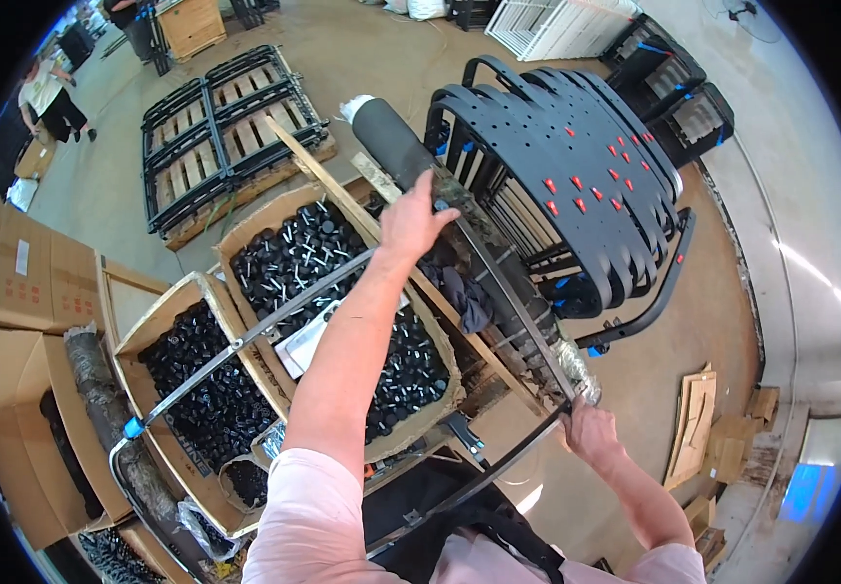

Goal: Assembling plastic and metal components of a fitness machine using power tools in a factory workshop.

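Across the bench in front of me lies a U-shaped metal tube frame (515, 306), its two long sides running back toward my body. My left hand (412, 222) is at its far-left corner, thumb and index finger stretched along it, the other fingers hidden. At the near-right corner, the fingers of my right hand (590, 428) wrap round the tube. Under the frame's left side stand a cardboard box of black caps with metal studs (294, 243) and another of small black plastic parts (201, 375). A blue band (133, 427) circles the left tube.
Beyond the bar stands a stack of black curved frames (556, 165) with red plugs. A padded roll (388, 141) and wooden strip (323, 180) edge the bench. Black frames lie on a pallet (231, 136). A person (51, 102) stands far left; flattened cardboard (691, 428) lies right.
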### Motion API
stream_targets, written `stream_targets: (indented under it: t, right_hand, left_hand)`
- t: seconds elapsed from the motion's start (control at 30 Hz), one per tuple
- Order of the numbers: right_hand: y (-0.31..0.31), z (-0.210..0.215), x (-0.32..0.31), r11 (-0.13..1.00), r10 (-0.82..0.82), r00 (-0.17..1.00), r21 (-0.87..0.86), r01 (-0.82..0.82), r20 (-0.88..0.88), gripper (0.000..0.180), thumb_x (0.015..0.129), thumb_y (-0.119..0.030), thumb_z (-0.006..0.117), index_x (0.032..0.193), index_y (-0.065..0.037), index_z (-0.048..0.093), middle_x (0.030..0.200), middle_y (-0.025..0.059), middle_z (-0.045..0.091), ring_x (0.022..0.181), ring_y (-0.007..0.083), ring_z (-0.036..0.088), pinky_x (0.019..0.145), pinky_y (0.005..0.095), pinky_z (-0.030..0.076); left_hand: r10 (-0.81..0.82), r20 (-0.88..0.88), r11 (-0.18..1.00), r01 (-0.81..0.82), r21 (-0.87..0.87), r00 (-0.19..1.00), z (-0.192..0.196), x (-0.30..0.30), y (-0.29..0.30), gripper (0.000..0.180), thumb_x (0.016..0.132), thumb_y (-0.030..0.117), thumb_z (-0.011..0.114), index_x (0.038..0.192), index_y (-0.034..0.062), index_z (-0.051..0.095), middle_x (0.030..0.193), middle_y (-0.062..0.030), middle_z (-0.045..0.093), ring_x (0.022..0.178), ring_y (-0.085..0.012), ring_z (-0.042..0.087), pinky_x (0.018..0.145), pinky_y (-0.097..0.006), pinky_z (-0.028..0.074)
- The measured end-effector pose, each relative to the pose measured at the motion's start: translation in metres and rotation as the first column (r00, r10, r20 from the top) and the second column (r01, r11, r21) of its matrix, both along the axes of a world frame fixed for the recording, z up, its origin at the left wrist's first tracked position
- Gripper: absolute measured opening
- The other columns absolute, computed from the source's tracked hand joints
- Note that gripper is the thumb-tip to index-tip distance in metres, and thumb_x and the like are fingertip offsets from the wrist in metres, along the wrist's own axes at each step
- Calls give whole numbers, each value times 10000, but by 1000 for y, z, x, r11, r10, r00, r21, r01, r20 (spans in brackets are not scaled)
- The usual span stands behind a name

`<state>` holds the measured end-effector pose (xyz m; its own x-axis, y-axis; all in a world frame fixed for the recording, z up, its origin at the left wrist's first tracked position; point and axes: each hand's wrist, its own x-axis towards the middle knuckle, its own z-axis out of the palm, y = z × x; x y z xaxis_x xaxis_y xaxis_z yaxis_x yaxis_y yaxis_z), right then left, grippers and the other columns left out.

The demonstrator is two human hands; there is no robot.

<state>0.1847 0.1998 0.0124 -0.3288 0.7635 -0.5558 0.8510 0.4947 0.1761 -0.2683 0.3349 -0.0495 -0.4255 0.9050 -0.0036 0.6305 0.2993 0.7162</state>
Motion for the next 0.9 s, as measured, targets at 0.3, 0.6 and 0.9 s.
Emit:
stream_targets:
  t: [0.3, 0.6, 0.9]
  right_hand:
    - [2, -7, 2, 1000, -11, 1000, 10, 11, 19, 457, 1062, -366, 560, 1184, 71, 612, 814, 201, 759, 734, 386, 763, 675, 492, 606]
    - [-3, -14, 13, 996, 9, 1000, 85, -9, 0, 458, 1076, -402, 522, 1116, 39, 634, 731, 155, 747, 692, 343, 765, 634, 475, 601]
    - [45, 0, -8, 931, 364, 917, -66, -358, 162, 244, 986, -269, 620, 961, -61, 745, 872, 157, 781, 830, 301, 786, 668, 429, 606]
  left_hand:
    - [187, -337, 948, -80, 309, 923, 8, -55, -12, 679, 876, 426, 843, 1361, 25, 588, 1248, -208, 681, 1159, -382, 665, 1009, -481, 535]
    - [211, -431, 976, -169, 134, 877, 1, -65, -26, 450, 914, 378, 801, 1177, 39, 667, 1016, -181, 743, 967, -383, 724, 846, -481, 573]
    - [108, -105, 928, -62, 367, 989, 4, -4, -176, 250, 953, 208, 744, 1127, 51, 659, 1021, -160, 702, 971, -397, 675, 828, -492, 546]
